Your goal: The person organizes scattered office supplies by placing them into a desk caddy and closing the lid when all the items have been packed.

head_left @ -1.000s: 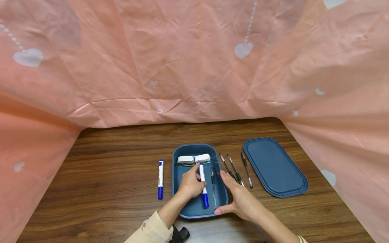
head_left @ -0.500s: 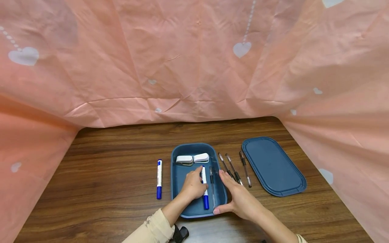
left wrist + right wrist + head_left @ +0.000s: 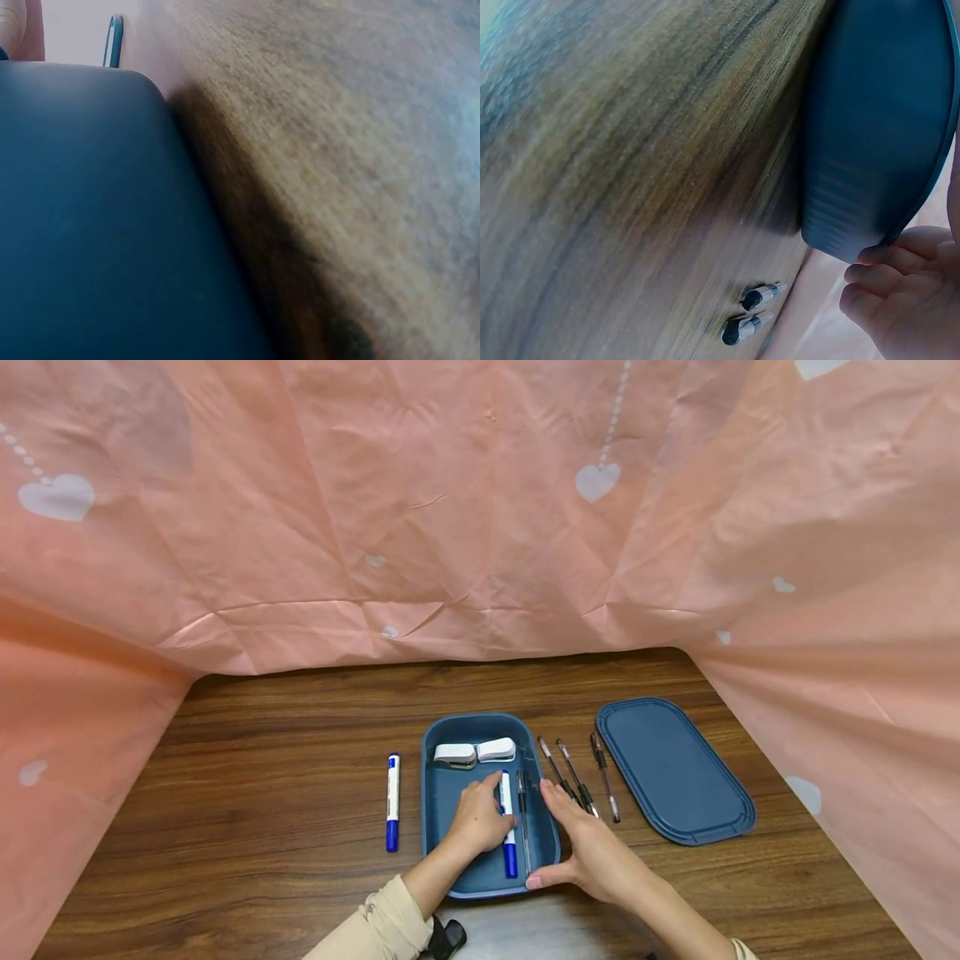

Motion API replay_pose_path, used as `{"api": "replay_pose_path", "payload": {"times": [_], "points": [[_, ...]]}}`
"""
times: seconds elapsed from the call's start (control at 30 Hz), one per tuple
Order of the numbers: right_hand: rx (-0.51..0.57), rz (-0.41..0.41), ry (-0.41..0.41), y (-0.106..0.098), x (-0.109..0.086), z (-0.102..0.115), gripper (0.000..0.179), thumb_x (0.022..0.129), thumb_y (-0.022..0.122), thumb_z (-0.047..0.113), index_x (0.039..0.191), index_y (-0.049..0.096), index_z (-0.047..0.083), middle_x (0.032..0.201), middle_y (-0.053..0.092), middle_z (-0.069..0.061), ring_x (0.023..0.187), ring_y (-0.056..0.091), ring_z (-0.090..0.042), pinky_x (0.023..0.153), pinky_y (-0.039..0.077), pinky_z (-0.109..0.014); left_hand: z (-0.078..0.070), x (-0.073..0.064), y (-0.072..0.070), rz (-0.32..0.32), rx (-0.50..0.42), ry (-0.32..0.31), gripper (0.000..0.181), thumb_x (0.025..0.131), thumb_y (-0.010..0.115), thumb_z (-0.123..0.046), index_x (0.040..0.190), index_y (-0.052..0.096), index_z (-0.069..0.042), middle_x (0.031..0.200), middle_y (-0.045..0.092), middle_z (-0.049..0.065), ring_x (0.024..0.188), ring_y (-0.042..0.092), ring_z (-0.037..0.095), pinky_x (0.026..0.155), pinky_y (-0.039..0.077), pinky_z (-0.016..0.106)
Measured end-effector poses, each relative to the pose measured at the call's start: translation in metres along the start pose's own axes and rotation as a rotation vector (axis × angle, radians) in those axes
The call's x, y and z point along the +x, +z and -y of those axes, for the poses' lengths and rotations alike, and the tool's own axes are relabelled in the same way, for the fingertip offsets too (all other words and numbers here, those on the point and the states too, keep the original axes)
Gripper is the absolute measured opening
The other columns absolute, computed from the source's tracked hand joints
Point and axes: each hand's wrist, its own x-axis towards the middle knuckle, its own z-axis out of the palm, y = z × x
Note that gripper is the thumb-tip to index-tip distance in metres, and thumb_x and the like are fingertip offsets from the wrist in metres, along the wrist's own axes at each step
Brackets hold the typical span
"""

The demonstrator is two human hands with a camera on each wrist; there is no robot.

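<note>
My left hand (image 3: pixel 476 820) reaches into a blue plastic box (image 3: pixel 426 802) and pinches a white marker with a blue cap (image 3: pixel 511 862) between thumb and fingers. The marker lies lengthwise beside a black gel pen (image 3: pixel 525 835) along the right side. Two white staplers, one on the left (image 3: pixel 455 755) and one on the right (image 3: pixel 497 749), sit end to end at the back. My right hand (image 3: pixel 592 852) spreads around the front right corner, fingers on the right rim, thumb at the front. In the right wrist view its fingers (image 3: pixel 877 281) touch the outer wall (image 3: pixel 877 120).
Another blue-and-white marker (image 3: pixel 393 803) lies on the wooden table (image 3: pixel 285 810), left of the box. Several black gel pens (image 3: pixel 602 768) lie to its right. Farther right is a blue lid (image 3: pixel 678 772). A pink curtain (image 3: pixel 480 527) surrounds the table's back and sides.
My left hand has moved slightly right and toward me with the marker, bringing it beside the gel pen. My right hand keeps its place on the box.
</note>
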Motion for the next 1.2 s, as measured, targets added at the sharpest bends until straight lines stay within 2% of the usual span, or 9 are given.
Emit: {"api": "replay_pose_path", "payload": {"times": [0.2, 0.7, 0.97, 1.2], "points": [[-0.001, 0.003, -0.001, -0.001, 0.0, 0.001, 0.114, 0.064, 0.083, 0.048, 0.151, 0.027, 0.0, 0.158, 0.027, -0.017, 0.143, 0.032, -0.037, 0.11, 0.036, -0.052, 0.0, -0.001, -0.001, 0.006, -0.018, -0.016, 0.069, 0.072, 0.08, -0.006, 0.134, 0.053, 0.003, 0.081, 0.055, 0.01, 0.074, 0.05, 0.019, 0.062, 0.042, 0.03], [0.006, 0.007, 0.003, -0.001, 0.001, 0.002, 0.115, 0.064, 0.083, 0.049, 0.151, 0.026, 0.0, 0.158, 0.026, -0.017, 0.143, 0.031, -0.037, 0.11, 0.035, -0.052, -0.002, -0.004, -0.008, -0.018, -0.033, -0.017, 0.07, 0.073, 0.081, -0.008, 0.136, 0.051, 0.002, 0.079, 0.056, 0.009, 0.075, 0.051, 0.019, 0.064, 0.044, 0.031], [-0.002, -0.011, -0.01, -0.002, 0.001, 0.002, 0.115, 0.063, 0.084, 0.049, 0.15, 0.028, -0.001, 0.157, 0.027, -0.018, 0.143, 0.032, -0.038, 0.11, 0.036, -0.052, -0.008, -0.008, -0.03, -0.047, -0.043, 0.018, 0.068, 0.076, 0.079, -0.007, 0.137, 0.051, 0.001, 0.082, 0.061, 0.012, 0.075, 0.051, 0.019, 0.062, 0.043, 0.03], [0.003, -0.019, -0.021, 0.0, -0.001, 0.002, 0.114, 0.063, 0.083, 0.049, 0.15, 0.029, -0.002, 0.156, 0.029, -0.02, 0.142, 0.032, -0.039, 0.109, 0.036, -0.052, -0.012, -0.008, -0.059, -0.028, -0.111, 0.011, 0.068, 0.082, 0.074, -0.007, 0.143, 0.045, -0.001, 0.087, 0.063, 0.013, 0.052, 0.059, 0.01, 0.05, 0.045, 0.024]]}}
